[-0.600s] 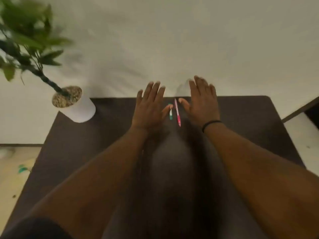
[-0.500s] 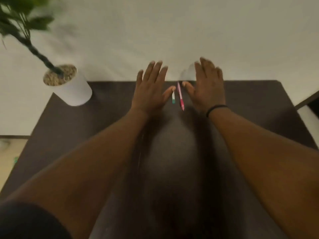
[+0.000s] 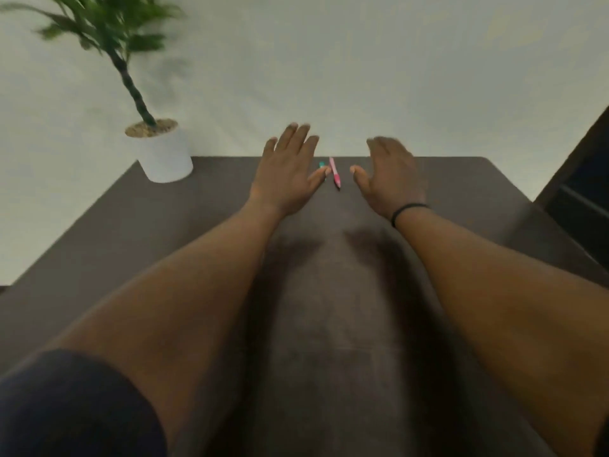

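Note:
A pink pen (image 3: 334,171) lies near the far edge of the dark brown table (image 3: 329,291), pointing roughly toward me. A shorter green and white pen (image 3: 322,165) lies just left of it, partly hidden by my left thumb. My left hand (image 3: 286,174) hovers palm down with straight fingers to the left of the pens, thumb tip beside them. On the other side of the pens, my right hand (image 3: 389,178), with a black band at the wrist, is held palm down with relaxed fingers. Neither hand holds anything.
A white pot (image 3: 164,155) with a green leafy plant (image 3: 108,31) stands at the table's far left corner. A pale wall rises behind the table. A dark piece of furniture (image 3: 580,192) is at the right edge of view.
My hands have spread apart, the right one drawing away from the pink pen. The view has shifted, bringing the plant further into the frame. The pens lie as before.

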